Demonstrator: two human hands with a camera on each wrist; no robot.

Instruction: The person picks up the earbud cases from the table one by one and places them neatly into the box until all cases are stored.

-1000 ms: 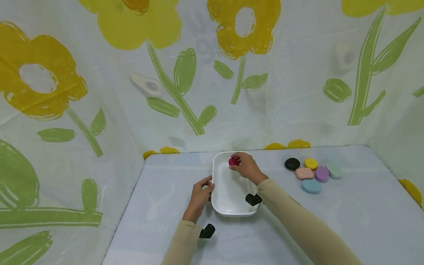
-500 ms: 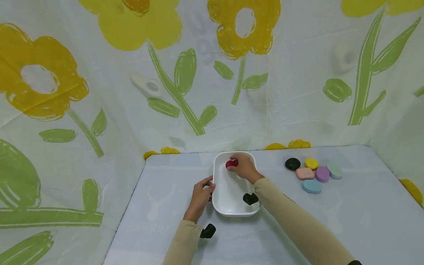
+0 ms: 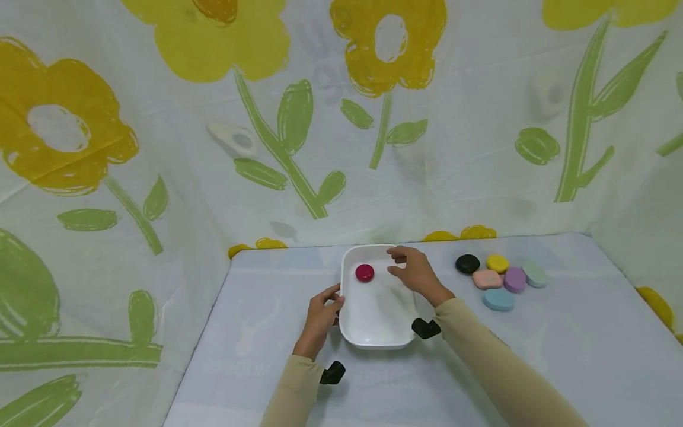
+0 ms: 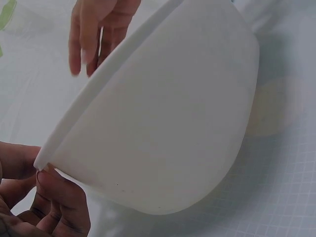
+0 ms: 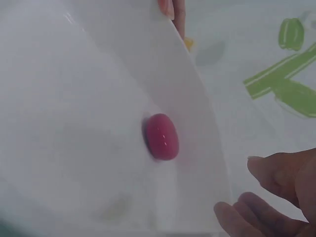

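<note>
In the head view, a white rectangular tub (image 3: 376, 317) stands near the table's back edge. A round, glossy dark-pink bar of soap (image 3: 364, 273) lies on the tub's floor toward its far left corner; the right wrist view shows the same soap (image 5: 162, 137) close to the wall. My left hand (image 3: 320, 317) pinches the tub's left rim between thumb and fingers, as the left wrist view confirms (image 4: 54, 197). Over the tub's far right side, my right hand (image 3: 418, 274) has its thumb and fingers parted, with nothing between them.
Several soaps lie together right of the tub: black (image 3: 467, 264), yellow (image 3: 497, 263), pink (image 3: 487, 279), purple (image 3: 514, 280), pale green (image 3: 535, 274) and light blue (image 3: 498, 299). A flower-printed curtain (image 3: 469, 148) hangs behind the table (image 3: 256, 379).
My right hand set the dark-pink soap down in the tub, released it and drew back to the right. My left hand keeps its place on the rim.
</note>
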